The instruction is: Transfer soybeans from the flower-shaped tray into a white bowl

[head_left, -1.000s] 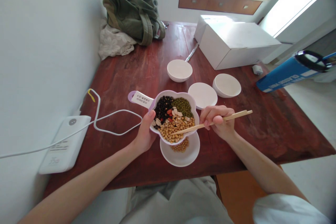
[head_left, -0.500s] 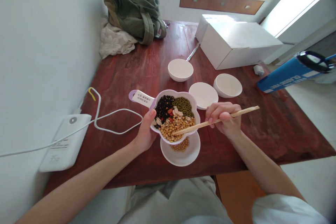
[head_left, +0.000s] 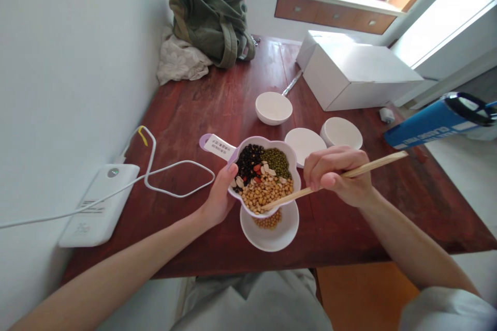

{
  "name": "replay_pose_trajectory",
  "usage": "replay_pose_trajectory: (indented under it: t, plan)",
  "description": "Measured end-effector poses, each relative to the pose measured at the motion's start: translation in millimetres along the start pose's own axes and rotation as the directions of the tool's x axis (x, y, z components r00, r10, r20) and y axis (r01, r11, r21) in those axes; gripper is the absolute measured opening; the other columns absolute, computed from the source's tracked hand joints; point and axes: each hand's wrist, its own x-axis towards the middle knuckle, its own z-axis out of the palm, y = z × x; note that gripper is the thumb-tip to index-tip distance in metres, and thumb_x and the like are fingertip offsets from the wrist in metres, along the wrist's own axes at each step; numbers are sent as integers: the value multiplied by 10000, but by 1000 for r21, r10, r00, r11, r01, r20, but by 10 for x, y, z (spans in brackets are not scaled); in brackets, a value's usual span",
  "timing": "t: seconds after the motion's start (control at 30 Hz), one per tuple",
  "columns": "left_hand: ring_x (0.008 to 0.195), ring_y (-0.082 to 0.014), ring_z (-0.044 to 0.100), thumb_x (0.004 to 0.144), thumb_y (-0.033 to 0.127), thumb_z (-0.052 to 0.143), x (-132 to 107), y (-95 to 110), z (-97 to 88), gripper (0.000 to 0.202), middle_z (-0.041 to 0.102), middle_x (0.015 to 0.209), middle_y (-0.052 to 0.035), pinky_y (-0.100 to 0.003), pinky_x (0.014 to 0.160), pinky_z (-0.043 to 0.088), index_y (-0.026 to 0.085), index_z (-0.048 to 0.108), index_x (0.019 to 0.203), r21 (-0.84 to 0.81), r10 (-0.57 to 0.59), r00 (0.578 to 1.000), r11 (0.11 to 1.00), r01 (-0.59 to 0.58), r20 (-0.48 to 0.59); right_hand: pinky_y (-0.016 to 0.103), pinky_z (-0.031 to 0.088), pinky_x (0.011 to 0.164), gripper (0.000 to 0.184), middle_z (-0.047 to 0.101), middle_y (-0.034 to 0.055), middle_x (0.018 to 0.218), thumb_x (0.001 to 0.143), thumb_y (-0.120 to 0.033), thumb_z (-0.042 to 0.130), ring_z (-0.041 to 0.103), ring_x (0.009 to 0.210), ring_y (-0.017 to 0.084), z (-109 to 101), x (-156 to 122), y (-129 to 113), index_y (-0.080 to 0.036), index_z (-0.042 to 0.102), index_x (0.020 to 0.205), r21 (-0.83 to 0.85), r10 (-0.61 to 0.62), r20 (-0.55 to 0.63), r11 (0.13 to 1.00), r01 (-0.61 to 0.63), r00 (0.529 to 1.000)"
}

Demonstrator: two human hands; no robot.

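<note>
Flower-shaped bowl [head_left: 272,139] of beans hangs tilted over a white dish [head_left: 272,240] near the front edge of the wooden table [head_left: 202,114], with my left hand [head_left: 218,200] closed around its rim. My right hand [head_left: 337,173] pinches chopsticks [head_left: 373,165], their tips among the soybeans [head_left: 264,191] at the lip. I judge that a steeper tilt could spill black or green beans into the dish too.

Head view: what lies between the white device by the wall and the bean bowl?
In the head view, a looped white cable lies on the wooden table between the white device and the bean bowl, whose left rim the left hand holds.
</note>
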Motion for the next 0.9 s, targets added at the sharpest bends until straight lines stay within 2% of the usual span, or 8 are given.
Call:
replay_pose_trajectory:
  t: [0.13,0.3,0.43,0.57,0.63,0.8,0.9]
  plan:
    - [1367,-430,727,863,685,855,-5,-6,-20,594,860,1240,-137,-566,1183,576,188,838,1187,-4,2,1000,1000,-2,5,264,458,524,440,719,48,664,1042,-525,742,639,552,134,20,266,-142,-213,806,738,2,-20,261,1000,21,965]
    - [1390,-422,712,898,684,822,-16,5,-13,610,848,1283,-134,-546,1195,562,195,821,1263,11,13,1000,1000,-13,14,254,409,529,450,697,27,692,1023,-540,767,575,543,94,150,437,-114,-200,792,728,80,-35,407,997,2,913]
    - [1398,-414,707,919,684,800,-9,6,-22,592,851,1271,-131,-531,1205,553,195,829,1252,24,10,1000,1000,-10,1,250,389,522,513,669,28,684,1050,-549,724,571,556,94,180,418,-74,-184,742,690,65,39,412,995,-73,910]
    - [1374,-427,723,902,697,813,4,-6,-46,661,856,1252,-136,-554,1184,570,209,794,1347,6,-8,1000,1000,8,19,258,475,585,591,697,61,728,1108,-605,576,647,633,135,140,337,-119,-195,725,710,30,66,291,996,-78,954]
    - [1364,-431,730,898,693,819,2,-13,-57,693,855,1257,-140,-559,1174,577,210,772,1392,-5,-21,1000,1000,21,13,260,494,603,600,711,71,748,1121,-606,543,664,656,144,134,320,-131,-201,712,712,41,56,273,997,-70,960]
    - [1364,-430,730,892,697,828,-10,-22,-72,738,839,1314,-140,-542,1175,578,213,744,1442,-5,-23,1000,1000,23,12,260,472,613,587,708,75,786,1144,-578,511,636,663,132,146,343,-75,-193,688,739,65,79,382,991,-113,921]
    - [1345,-426,741,895,712,813,-5,-18,-70,754,842,1298,-144,-543,1171,579,204,739,1447,10,-18,999,1000,18,28,261,466,625,608,680,60,769,1140,-618,494,618,673,133,138,334,-58,-188,671,748,95,107,432,982,-163,896]
